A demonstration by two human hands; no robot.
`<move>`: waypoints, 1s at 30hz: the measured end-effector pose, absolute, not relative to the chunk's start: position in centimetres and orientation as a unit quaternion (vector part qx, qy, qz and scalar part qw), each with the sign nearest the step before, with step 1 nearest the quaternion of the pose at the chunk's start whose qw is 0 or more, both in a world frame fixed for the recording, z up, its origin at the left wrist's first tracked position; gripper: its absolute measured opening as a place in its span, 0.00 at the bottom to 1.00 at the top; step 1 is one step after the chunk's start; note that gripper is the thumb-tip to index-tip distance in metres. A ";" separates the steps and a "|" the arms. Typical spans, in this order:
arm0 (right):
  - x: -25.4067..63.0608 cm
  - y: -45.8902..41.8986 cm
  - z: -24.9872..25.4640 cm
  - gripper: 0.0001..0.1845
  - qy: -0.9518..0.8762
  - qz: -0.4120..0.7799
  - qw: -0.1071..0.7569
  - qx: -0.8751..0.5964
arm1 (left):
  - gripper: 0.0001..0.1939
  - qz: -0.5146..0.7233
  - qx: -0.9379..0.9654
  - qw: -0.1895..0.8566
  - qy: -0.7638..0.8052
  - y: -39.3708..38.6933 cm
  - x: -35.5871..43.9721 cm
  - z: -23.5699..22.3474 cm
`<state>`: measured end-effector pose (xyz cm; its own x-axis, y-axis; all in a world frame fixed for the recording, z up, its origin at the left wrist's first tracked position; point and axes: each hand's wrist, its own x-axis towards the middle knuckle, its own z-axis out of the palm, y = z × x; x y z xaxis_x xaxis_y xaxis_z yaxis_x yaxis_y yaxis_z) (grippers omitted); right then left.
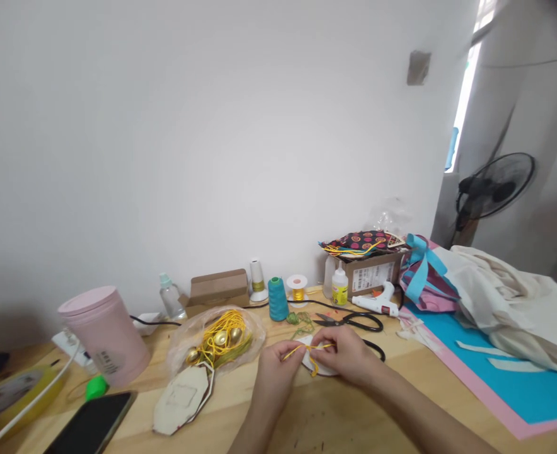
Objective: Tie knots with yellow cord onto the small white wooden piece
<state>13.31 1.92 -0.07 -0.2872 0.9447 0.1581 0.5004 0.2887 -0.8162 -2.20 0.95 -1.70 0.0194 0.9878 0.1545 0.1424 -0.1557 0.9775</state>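
Observation:
My left hand (281,366) pinches one end of a thin yellow cord (314,366). My right hand (347,354) is closed on another part of the same cord, so it stretches between my fingers with a loop or knot in the middle and an end hanging down. Under the cord lies a white piece with a dark edge (326,371), partly covered by my hands. Just beyond my right hand rest black-handled scissors (364,321), blades pointing left. Some green thread (301,320) lies loosely behind my hands.
Left of my hands are a plastic bag of yellow cords and gold bells (221,337), cream octagonal pieces (178,403), a phone (93,424) and a pink canister (108,334). Behind stand a teal thread cone (277,299), a glue bottle (339,290) and a glue gun (377,302). Blue sheets (519,372) lie right.

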 end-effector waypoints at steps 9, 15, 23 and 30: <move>14.3 2.1 1.2 0.11 -0.410 0.783 0.359 -0.301 | 0.09 0.523 0.562 0.440 0.465 0.7 -1.9 -1.3; 13.4 1.8 0.4 0.15 -0.439 0.754 0.375 -0.313 | 0.08 0.511 0.586 0.432 0.457 0.3 -1.6 -1.1; 11.9 1.3 -0.3 0.16 -0.647 0.534 0.357 -0.411 | 0.09 0.496 0.603 0.441 0.443 0.3 -1.7 -0.8; 12.4 1.0 -0.1 0.14 -0.782 0.261 0.348 -0.447 | 0.09 0.499 0.604 0.437 0.442 0.2 -1.4 -0.9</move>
<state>12.38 1.01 -0.09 -0.3586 0.8804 0.3102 0.5173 0.4641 -0.7190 -1.43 0.24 -0.91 0.1116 0.9698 0.2168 0.0978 -0.2278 0.9688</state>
